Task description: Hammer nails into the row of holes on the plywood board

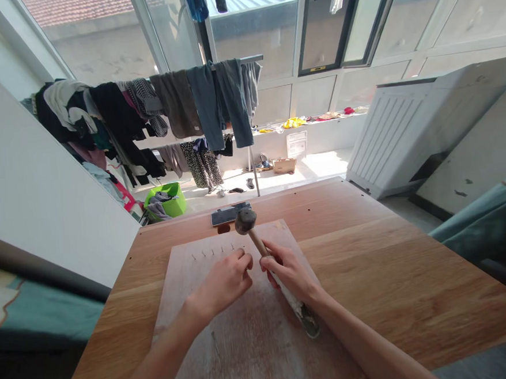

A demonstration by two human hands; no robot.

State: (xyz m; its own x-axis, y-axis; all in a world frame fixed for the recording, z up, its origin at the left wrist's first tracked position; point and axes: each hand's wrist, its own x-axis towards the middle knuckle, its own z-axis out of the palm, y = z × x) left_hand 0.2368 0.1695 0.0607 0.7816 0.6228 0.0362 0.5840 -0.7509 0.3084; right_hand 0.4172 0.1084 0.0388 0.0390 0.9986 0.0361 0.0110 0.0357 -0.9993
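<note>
My right hand (pixel 288 269) is closed around the wooden handle of a hammer (pixel 245 220), whose dark head is raised above the far part of a pale wooden board (pixel 247 351). My left hand (pixel 227 281) rests on the board with fingers pinched together near the right end of a row of several small nails (pixel 214 252) standing in the board. What the pinch holds is too small to make out. One loose nail (pixel 214 341) lies on the board near my left forearm.
The board lies on a wooden table (pixel 393 272). A phone (pixel 230 213) lies at the table's far edge. Beyond stand a clothes rack with hanging garments (pixel 186 107), a green basket (pixel 167 200) and a white cabinet (pixel 404 127).
</note>
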